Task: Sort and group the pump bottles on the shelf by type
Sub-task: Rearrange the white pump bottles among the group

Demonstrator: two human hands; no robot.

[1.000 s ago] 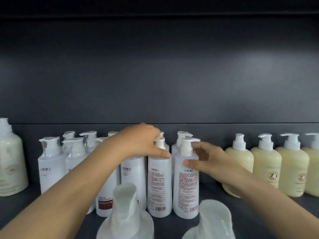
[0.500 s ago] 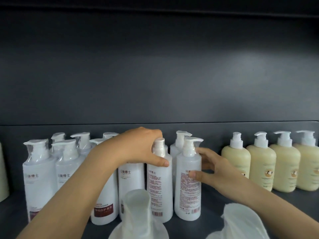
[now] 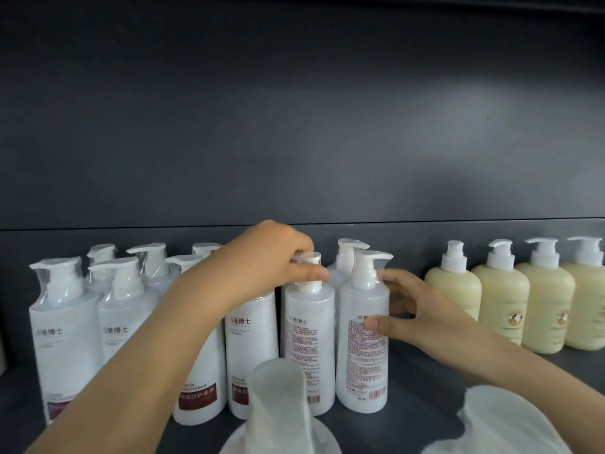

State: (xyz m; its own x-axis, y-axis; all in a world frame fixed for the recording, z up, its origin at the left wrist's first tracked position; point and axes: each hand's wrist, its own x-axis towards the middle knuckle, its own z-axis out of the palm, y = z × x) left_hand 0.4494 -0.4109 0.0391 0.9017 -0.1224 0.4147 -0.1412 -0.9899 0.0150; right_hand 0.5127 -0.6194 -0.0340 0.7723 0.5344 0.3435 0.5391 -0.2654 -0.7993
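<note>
A dark grey back panel (image 3: pixel 294 126) fills the upper part of the view, matt and plain. A soft pale sheen (image 3: pixel 409 109) spreads across its right half. A thin horizontal seam (image 3: pixel 131 229) runs the full width lower down, with a narrower band (image 3: pixel 425 237) of the same grey beneath it. Along the very top lies a darker strip (image 3: pixel 425 1). A tiny dark speck (image 3: pixel 487 118) marks the panel at right.

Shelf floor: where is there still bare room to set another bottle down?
Bare shelf shows between the white bottles and the cream bottles, though the right hand reaches across it. The white bottles stand packed tight.
</note>
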